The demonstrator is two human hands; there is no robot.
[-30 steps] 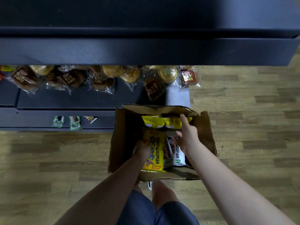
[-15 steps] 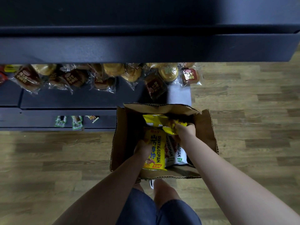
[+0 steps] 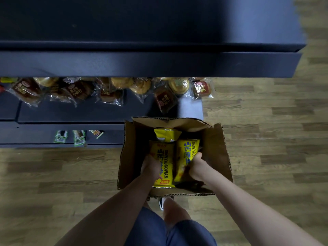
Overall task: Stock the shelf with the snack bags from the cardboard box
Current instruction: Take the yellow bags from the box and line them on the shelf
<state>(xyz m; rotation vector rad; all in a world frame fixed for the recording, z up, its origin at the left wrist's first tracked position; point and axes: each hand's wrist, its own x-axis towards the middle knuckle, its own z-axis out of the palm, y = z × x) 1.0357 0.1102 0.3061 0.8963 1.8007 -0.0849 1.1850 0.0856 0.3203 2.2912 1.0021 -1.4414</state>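
Observation:
An open cardboard box (image 3: 217, 153) stands on the wooden floor in front of the dark shelf unit (image 3: 71, 112). Both my hands are inside it. My left hand (image 3: 150, 165) grips a yellow snack bag (image 3: 166, 167) with blue lettering on the left side. My right hand (image 3: 197, 167) grips a second yellow snack bag (image 3: 186, 153) beside it. A third yellow bag (image 3: 166, 134) lies at the far end of the box.
Wrapped breads and cakes (image 3: 79, 91) lie in a row on the low shelf. Small green packets (image 3: 78, 137) sit on the bottom shelf. A dark upper shelf board (image 3: 142, 63) overhangs them. Wooden floor (image 3: 266, 139) spreads to the right. My knee (image 3: 175, 210) is below the box.
My right hand has left the far yellow bag, drawn back toward me and now grips a second yellow bag that has come up over the white bags. My left hand keeps its bag.

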